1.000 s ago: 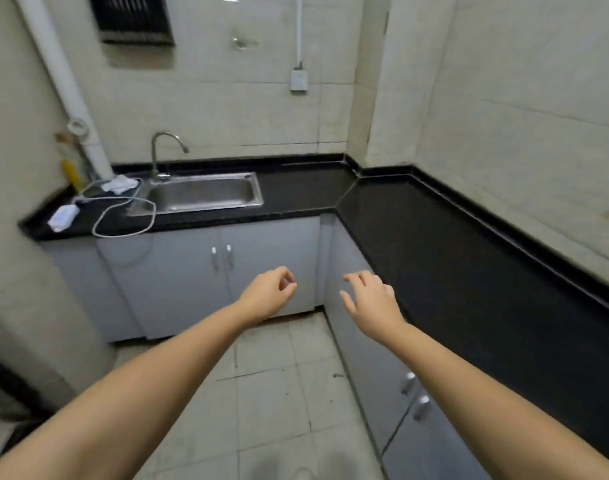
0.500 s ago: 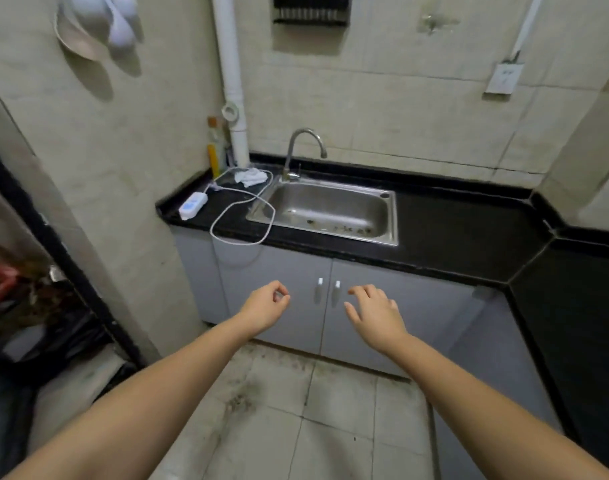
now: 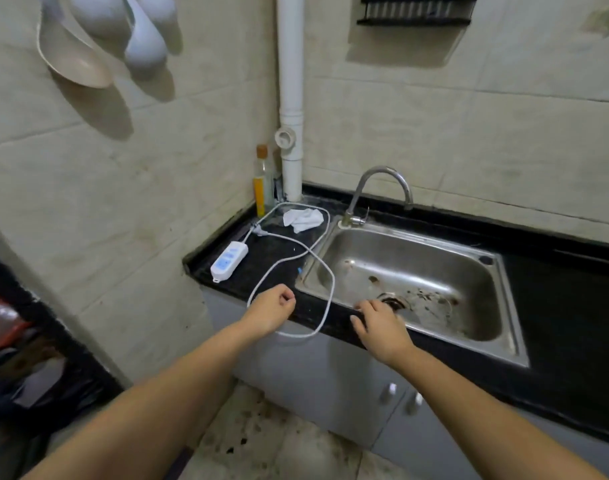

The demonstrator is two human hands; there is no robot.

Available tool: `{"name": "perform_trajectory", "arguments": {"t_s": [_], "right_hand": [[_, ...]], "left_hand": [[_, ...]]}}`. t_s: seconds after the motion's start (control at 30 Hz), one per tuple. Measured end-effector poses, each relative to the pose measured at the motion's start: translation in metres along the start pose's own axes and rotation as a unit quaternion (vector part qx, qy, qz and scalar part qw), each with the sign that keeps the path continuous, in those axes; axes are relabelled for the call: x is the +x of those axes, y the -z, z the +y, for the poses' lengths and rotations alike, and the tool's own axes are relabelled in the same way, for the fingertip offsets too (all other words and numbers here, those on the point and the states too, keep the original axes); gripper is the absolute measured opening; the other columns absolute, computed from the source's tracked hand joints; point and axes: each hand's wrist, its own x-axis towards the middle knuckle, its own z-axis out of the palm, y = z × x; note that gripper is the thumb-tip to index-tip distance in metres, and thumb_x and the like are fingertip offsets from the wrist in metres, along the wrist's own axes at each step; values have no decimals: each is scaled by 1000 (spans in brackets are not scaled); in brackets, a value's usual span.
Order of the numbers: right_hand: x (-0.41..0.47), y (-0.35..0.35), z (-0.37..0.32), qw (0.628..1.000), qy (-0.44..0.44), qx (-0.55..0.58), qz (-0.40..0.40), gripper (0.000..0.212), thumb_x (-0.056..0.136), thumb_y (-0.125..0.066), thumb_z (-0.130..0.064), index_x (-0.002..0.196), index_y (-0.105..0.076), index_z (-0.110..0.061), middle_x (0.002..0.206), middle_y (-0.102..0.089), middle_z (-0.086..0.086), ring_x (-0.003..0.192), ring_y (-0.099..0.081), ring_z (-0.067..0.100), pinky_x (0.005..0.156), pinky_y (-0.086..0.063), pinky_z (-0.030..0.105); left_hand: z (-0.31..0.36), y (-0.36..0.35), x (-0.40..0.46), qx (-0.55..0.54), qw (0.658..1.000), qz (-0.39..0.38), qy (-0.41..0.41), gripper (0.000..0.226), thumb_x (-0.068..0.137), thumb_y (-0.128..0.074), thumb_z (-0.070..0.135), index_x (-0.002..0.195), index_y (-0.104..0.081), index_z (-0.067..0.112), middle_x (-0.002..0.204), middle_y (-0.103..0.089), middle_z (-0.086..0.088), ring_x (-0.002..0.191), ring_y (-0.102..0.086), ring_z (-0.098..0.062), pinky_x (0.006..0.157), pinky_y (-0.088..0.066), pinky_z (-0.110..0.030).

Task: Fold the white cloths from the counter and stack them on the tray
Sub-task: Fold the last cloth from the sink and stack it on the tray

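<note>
Steel sink [image 3: 417, 258] sits sunk into the black counter [image 3: 555, 323], its basin holding only brown grime and specks around the drain. A curved tap [image 3: 382, 188] arches over its back left corner. White cloth [image 3: 303, 219] lies crumpled on the counter at the far left, just beside the sink's back corner and inside the loop of a white cable [image 3: 325, 271]. That cable runs from a white power strip [image 3: 229, 260] near the counter's left edge, crosses the sink's left rim and sags over the counter's front edge. A bottle [image 3: 261, 181] with yellow liquid stands in the back corner against the wall, next to a white pipe [image 3: 291, 98].

My left hand [image 3: 270, 311] hovers at the counter's front edge inside the cable loop, fingers curled loosely in, pinching nothing. My right hand [image 3: 381, 327] rests its fingers, slightly spread, on the sink's front rim. Right of the sink the counter lies bare and dark.
</note>
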Motion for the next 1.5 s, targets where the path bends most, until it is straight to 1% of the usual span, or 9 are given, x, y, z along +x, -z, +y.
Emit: {"name": "perform_trajectory", "arguments": {"t_s": [0.17, 0.37, 0.63, 0.77, 0.87, 1.03, 1.27, 1.4, 1.5], "right_hand": [[92, 2, -8, 999, 16, 12, -26, 36, 98, -38, -34, 130, -46, -20, 132, -49, 5, 120, -48, 25, 99, -36, 36], [231, 2, -15, 998, 39, 40, -26, 31, 98, -38, -33, 121, -51, -15, 125, -52, 9, 116, -50, 27, 94, -40, 38], [420, -11, -12, 996, 24, 63, -51, 38, 97, -44, -33, 130, -47, -13, 130, -50, 13, 120, -48, 31, 96, -43, 40], [474, -30, -16, 994, 5, 85, -70, 53, 96, -47, -33, 143, -32, -14, 144, -37, 14, 131, -38, 32, 104, -39, 44], [488, -45, -21, 993, -7, 90, -79, 49, 96, -48, -34, 141, -37, -16, 142, -37, 13, 130, -37, 31, 102, -40, 43], [489, -50, -20, 993, 14, 98, -61, 28, 97, -47, -25, 115, -61, -9, 123, -51, 15, 113, -50, 32, 94, -43, 40], [446, 5, -23, 974, 31, 223, -19, 20, 97, -46, -22, 104, -59, -7, 101, -67, 15, 94, -60, 30, 74, -42, 33], [393, 45, -22, 951, 35, 305, 42, 12, 94, -53, -21, 92, -62, -13, 90, -62, 3, 83, -55, 15, 64, -39, 15], [339, 73, -12, 939, 43, 331, 78, 9, 91, -58, -23, 86, -64, -18, 89, -64, -1, 86, -58, 15, 73, -44, 25]], "left_hand": [[2, 16, 83, 2, 1000, -23, 6, 10, 90, -51, 15, 91, -60, 11, 62, -51, 4, 71, -50, -18, 69, -39, -28], [-10, 29, 199, 19, 1000, -11, 16, 10, 91, -51, 17, 88, -55, 9, 92, -64, -15, 89, -58, -30, 80, -44, -35], [-21, 12, 363, 85, 994, -49, 37, 7, 92, -49, 16, 90, -47, 10, 101, -58, -19, 97, -56, -34, 80, -44, -41], [-31, -7, 412, 161, 986, 8, 41, 40, 92, -52, 23, 129, -42, 12, 129, -44, -15, 120, -43, -33, 93, -43, -44], [-35, -17, 430, 215, 976, 7, 15, 51, 92, -51, 27, 140, -35, 17, 136, -39, -13, 126, -37, -32, 96, -42, -44], [-39, -26, 437, 215, 976, 11, 11, 37, 93, -50, 26, 130, -52, 19, 127, -43, -12, 120, -39, -31, 94, -42, -42], [0, 0, 396, 49, 996, 52, -55, 15, 93, -48, 20, 100, -56, 9, 98, -59, -9, 94, -56, -28, 79, -46, -40], [35, 10, 338, -39, 995, -8, -90, 29, 91, -54, 36, 113, -48, 18, 94, -55, 0, 85, -55, -19, 71, -45, -36], [61, 9, 292, -31, 991, 4, -131, 21, 94, -50, 25, 108, -55, 12, 97, -62, -9, 88, -59, -26, 72, -44, -36]]}}
